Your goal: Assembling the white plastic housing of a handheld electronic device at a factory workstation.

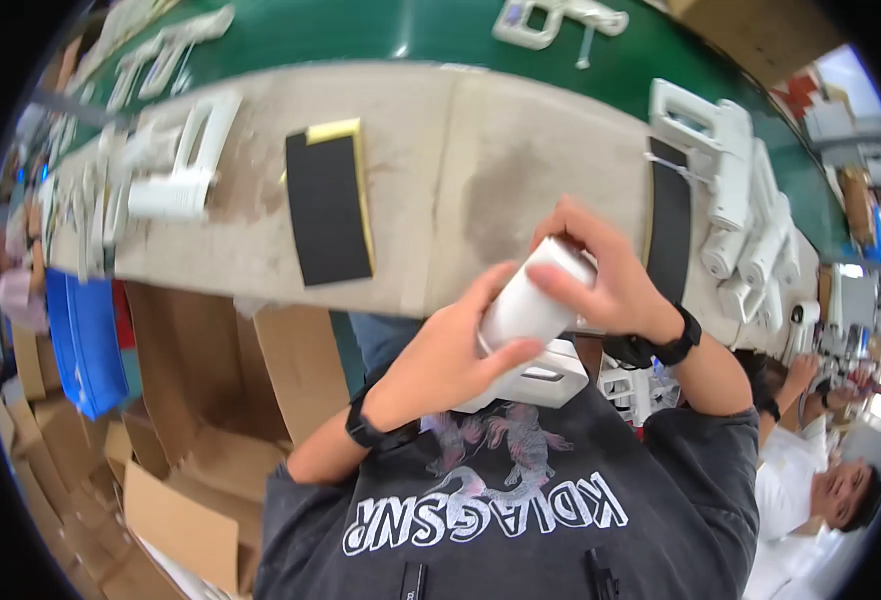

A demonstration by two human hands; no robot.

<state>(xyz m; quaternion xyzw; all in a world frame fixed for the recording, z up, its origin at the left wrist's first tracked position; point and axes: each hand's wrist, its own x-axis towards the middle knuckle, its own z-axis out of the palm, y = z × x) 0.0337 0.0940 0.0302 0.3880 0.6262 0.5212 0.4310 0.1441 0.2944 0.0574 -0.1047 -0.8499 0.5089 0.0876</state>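
Both my hands are closed around a white handheld appliance [528,308], which has a round cylindrical body and a loop-shaped handle. It is held tilted in front of my chest, over the near edge of the bench. My left hand [445,350] wraps the lower side of the cylinder, thumb across it. Around its far end curls my right hand [610,275], with the thumb near the end face. The handle part rests close to my shirt, below the hands. The fingers behind the body are hidden.
Black pads with yellow edges [330,205] lie on the beige bench [410,150]. Similar white appliances are piled at right [730,180] and left [175,190]. Beyond runs a green surface [360,35] with more units. Cardboard boxes [195,370] and a blue bin [85,340] stand left; a co-worker [810,470] is at right.
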